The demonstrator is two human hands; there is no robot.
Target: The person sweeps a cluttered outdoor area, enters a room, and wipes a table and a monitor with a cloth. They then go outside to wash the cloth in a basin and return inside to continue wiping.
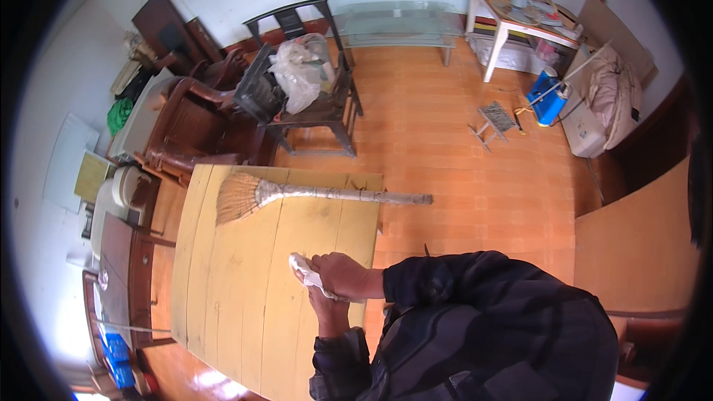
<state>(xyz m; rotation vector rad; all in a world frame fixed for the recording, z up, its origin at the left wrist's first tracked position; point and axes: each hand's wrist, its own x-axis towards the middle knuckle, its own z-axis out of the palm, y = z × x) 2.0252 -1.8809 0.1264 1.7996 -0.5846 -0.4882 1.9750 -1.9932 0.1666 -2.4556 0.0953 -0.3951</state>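
A crumpled white cloth (305,270) is bunched between my two hands over the yellow wooden table (234,289). My right hand (341,275) grips it from the upper side, with the knuckles toward the camera. Just below, my left hand (327,307) holds the same cloth, its fingers mostly hidden by the cloth and the right hand. A straw broom (240,196) lies across the table's far end. The broom's wrapped handle (356,195) sticks out past the table edge.
Beyond the table stand a reddish wooden armchair (189,122) and a dark chair (317,118) bearing a plastic bag (301,69). On the tiled floor (434,139) are a folding stool (494,118) and a blue tank sprayer (547,99). A cluttered white-legged table (501,39) stands farther back.
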